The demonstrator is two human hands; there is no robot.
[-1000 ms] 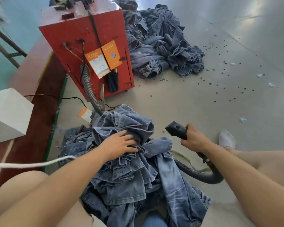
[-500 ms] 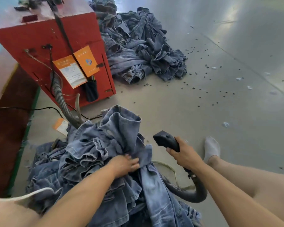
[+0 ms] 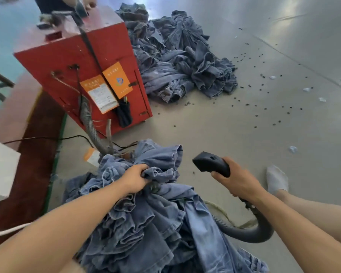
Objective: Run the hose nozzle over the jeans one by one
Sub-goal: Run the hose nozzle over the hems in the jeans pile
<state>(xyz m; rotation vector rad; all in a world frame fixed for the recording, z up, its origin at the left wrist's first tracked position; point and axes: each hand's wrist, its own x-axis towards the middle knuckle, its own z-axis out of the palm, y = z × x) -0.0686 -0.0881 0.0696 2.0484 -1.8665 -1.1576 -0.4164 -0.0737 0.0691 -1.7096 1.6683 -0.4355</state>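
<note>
Under the left grip (image 3: 135, 179) a fold of the jeans (image 3: 146, 223) is bunched, fingers curled round the denim near the top of the heap on the floor. The right grip (image 3: 235, 180) is wrapped round the nozzle (image 3: 210, 163), whose black head hangs in the air just beside that fold, not touching cloth. Behind the right grip the hose (image 3: 250, 233) loops along the floor and passes under the heap. Beyond both grips stand a red machine (image 3: 83, 62) and a second pile (image 3: 181, 60). The likely trouble: several layers seem caught in the one fistful, so more than one pair could lift together; the hose, pinned beneath denim, may snag or drag the heap when the nozzle sweeps across.
</note>
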